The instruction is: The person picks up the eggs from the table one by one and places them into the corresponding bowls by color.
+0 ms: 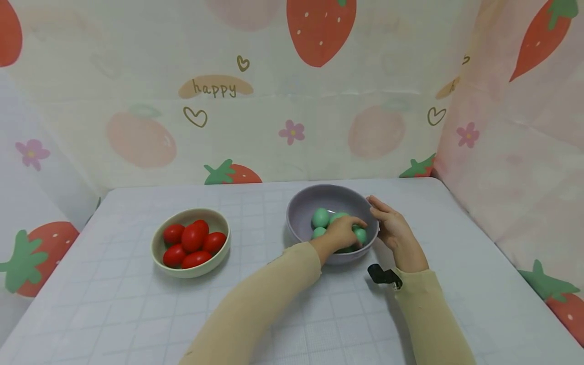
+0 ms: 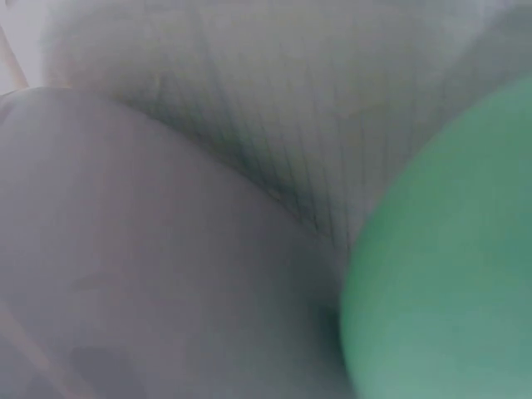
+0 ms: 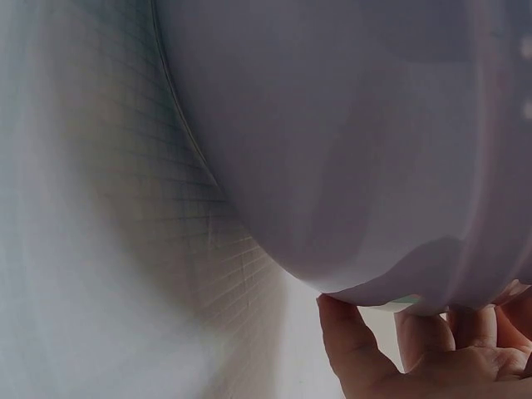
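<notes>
A purple bowl stands near the table's back edge with several green eggs inside. My left hand reaches into it and holds a green egg between forefinger and thumb at the bowl's right side. In the left wrist view a green rounded surface is close up beside a purple-grey one; no fingers show there. My right hand rests against the bowl's right side with fairly straight fingers. The right wrist view shows its fingertips touching the outer wall of the bowl.
To the left stands a cream bowl with several red eggs heaped in it. A white checked cloth covers the table. Behind and on the sides hang sheets with a strawberry print. A black device is strapped at my right wrist.
</notes>
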A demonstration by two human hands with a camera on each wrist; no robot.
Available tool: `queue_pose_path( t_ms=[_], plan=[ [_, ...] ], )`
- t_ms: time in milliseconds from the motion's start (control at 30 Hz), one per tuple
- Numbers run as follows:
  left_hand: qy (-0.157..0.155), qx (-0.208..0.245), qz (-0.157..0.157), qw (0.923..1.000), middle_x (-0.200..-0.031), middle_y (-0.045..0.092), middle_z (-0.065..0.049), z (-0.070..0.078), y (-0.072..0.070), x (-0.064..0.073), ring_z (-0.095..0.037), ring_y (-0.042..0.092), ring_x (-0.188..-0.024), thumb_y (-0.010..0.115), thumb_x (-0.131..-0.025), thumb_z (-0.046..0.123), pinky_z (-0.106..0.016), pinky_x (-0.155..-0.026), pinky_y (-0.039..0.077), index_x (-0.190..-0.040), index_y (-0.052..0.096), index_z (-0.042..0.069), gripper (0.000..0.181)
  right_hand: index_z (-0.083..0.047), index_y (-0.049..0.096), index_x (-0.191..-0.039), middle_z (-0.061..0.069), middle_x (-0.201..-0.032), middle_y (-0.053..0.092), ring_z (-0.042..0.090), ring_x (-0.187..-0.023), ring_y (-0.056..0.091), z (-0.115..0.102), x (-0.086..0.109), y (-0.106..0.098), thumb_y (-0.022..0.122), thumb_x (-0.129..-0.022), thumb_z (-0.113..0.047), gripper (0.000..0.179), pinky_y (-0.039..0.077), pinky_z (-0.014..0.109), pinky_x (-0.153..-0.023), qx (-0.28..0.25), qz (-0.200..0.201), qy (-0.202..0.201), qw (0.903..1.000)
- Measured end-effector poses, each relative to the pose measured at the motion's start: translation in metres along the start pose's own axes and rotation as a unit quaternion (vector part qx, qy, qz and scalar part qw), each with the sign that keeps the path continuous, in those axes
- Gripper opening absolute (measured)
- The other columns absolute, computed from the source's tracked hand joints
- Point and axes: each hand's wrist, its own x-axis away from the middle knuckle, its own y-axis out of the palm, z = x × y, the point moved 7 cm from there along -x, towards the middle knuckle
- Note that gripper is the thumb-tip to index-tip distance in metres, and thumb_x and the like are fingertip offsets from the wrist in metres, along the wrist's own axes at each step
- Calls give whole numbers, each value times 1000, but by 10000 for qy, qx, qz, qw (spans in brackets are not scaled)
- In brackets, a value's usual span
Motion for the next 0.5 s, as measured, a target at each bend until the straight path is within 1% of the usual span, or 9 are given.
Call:
queue_pose_path(
  t_ms=[167,267,367,500],
  plan=[
    [-41,-10,-25,10000,-132,60,-1,1,-5,5,-16,50,-125,77,-79,6,-27,-102,41,-130,63,14,53,-8,16,-153,0,-162,12,15,-147,10,0,1,1,40,-103,-5,55,11,44,-118,-75,50,31,10000],
    [-17,87,-14,10000,-133,60,-2,1,-9,9,-17,49,-126,76,-79,4,-27,-102,40,-130,63,13,53,-9,16,-153,0,-162,12,14,-146,12,1,1,1,40,-104,-6,55,14,42,-117,-54,54,51,10000],
    [11,408,44,9992,-135,58,-4,0,-14,14,-19,48,-127,75,-79,2,-28,-103,40,-131,62,10,54,-9,15,-154,-1,-161,13,14,-146,13,1,1,0,40,-104,-6,55,16,41,-117,-12,66,67,10000],
    [77,1025,140,9946,-136,56,-7,-2,-23,22,-23,49,-127,74,-83,2,-32,-102,42,-131,61,8,50,-9,16,-154,-1,-161,13,14,-146,12,0,1,0,40,-104,-6,56,15,41,-117,29,67,78,9999]
  ],
)
